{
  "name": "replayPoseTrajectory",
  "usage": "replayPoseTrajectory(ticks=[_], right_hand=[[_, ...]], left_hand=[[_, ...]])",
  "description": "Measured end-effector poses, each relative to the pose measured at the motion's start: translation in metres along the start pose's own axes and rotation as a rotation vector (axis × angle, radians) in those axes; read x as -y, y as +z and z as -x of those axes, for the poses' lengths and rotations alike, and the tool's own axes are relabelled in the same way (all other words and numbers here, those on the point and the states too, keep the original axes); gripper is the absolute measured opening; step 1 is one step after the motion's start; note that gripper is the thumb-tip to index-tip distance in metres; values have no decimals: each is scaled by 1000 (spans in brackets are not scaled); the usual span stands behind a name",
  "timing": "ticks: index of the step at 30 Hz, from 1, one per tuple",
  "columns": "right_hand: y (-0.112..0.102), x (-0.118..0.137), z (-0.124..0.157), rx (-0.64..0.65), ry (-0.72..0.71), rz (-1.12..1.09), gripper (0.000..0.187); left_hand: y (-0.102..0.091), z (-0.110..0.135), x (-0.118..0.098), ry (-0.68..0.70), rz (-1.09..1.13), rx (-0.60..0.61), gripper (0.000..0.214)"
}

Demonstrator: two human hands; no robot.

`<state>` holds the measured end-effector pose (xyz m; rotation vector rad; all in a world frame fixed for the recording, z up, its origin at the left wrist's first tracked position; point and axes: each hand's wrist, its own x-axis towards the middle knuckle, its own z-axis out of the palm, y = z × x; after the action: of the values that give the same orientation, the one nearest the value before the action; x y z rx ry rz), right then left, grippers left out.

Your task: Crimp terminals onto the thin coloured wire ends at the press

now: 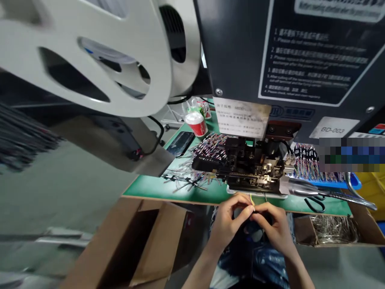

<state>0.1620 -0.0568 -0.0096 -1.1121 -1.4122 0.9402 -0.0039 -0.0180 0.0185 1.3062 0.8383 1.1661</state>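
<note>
In the head view my left hand (pixel 230 222) and my right hand (pixel 276 226) meet at the table's front edge, just below the machine's press head (pixel 261 178). A thin yellow wire (pixel 252 199) rises between their fingertips. My left thumb and forefinger are pinched on the wire. My right thumb and forefinger close on its lower part, where a small pale end shows. The rest of the wire is hidden by my fingers. Left of the press head, bundles of multicoloured wires (pixel 212 148) lie on the green table (pixel 156 188).
A large white reel (pixel 156 72) and the machine's dark housing (pixel 234 52) fill the upper view. A phone (pixel 181 143) and a red cup (pixel 197 124) stand behind. More wires (pixel 306 162) lie in a blue tray (pixel 356 181). Cardboard boxes (pixel 159 245) flank my legs.
</note>
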Motion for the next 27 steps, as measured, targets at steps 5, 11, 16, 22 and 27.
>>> replayPoseTrajectory(ticks=[5, 11, 16, 22, 27], right_hand=[[-3, 2, -4, 91, -62, 90, 12], [-12, 5, -3, 197, -150, 289, 28], [-17, 6, -7, 284, -264, 420, 42], [-24, 5, -5, 353, -320, 568, 45], [-32, 1, 1, 452, -328, 661, 36]], left_hand=[[-4, -1, 2, -52, 47, -35, 9], [-3, 1, 10, -8, -106, -12, 11], [-13, 3, 3, 27, -372, 104, 13], [-22, 4, -1, 117, -555, 240, 18], [-17, 2, 1, 241, -827, 469, 21]])
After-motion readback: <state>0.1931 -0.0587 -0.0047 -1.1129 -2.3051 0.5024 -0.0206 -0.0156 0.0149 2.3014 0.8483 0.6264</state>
